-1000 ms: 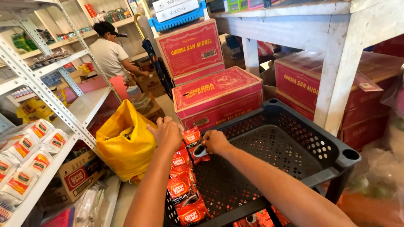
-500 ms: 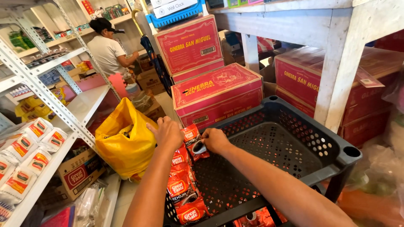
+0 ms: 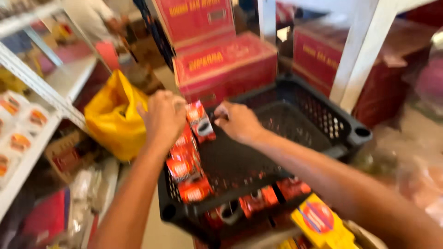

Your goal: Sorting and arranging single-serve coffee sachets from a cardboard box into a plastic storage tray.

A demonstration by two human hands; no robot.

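Your left hand [image 3: 161,117] and right hand [image 3: 237,122] meet over the near-left corner of the black crate [image 3: 323,120], fingers of both pinching a red sachet [image 3: 200,121] (the picture is blurred). More red sachets [image 3: 184,170] line the crate's left wall; a yellow bag [image 3: 113,117] sits just beside it.

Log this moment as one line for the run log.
left hand: on red packet row | right hand: beside top red packet | black crate: mostly bare | yellow bag: left of crate
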